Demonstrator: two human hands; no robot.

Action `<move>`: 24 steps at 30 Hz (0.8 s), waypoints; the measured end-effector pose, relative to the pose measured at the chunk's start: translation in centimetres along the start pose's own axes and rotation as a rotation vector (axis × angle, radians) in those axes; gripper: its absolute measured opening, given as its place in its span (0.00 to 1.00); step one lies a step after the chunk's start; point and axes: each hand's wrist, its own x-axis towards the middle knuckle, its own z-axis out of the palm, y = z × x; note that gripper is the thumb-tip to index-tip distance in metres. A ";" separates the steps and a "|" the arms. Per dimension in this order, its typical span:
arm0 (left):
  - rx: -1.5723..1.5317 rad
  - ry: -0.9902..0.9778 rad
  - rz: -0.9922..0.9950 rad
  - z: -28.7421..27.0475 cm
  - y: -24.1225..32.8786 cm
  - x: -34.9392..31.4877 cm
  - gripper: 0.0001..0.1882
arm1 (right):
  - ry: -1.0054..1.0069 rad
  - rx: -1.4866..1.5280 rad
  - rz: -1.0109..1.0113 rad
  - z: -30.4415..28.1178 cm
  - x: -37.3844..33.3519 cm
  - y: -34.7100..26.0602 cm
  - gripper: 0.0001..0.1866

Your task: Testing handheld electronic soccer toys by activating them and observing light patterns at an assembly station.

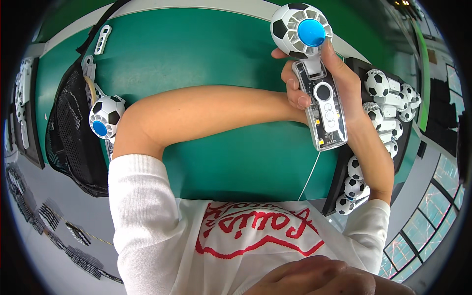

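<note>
Over the far right part of the table, my right hand [344,73] is closed around the clear handle of a handheld fan [322,93]. The fan's head is a black-and-white football with vents and a blue round disc, tilted up and away from me. Its transparent handle shows a circuit board and a white strip with a round button. My left forearm crosses the table, and my left hand [306,114] goes behind the handle, its fingers hidden there. A thin white cord [309,174] runs from below the handle toward my shirt.
On the right, a black tray [339,182] holds several football-headed fans [377,82]. Another football fan [104,117] lies by my left elbow, beside a black mesh bag [73,128]. A white slotted strip [103,39] lies at the far left of the green table [196,49].
</note>
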 end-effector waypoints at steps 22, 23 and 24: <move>-0.033 -0.448 0.566 2.3 -0.3 5.5 0.26 | 0.193 -0.258 -0.297 -2.7 -12.1 -5.3 0.33; 0.150 -0.523 0.239 3.5 1.1 5.8 0.16 | 0.216 -0.220 -0.364 -4.4 -14.2 -5.5 0.31; 0.340 -0.572 -0.088 4.2 2.1 5.9 0.10 | 0.302 -0.186 -0.505 -5.6 -16.0 -5.5 0.30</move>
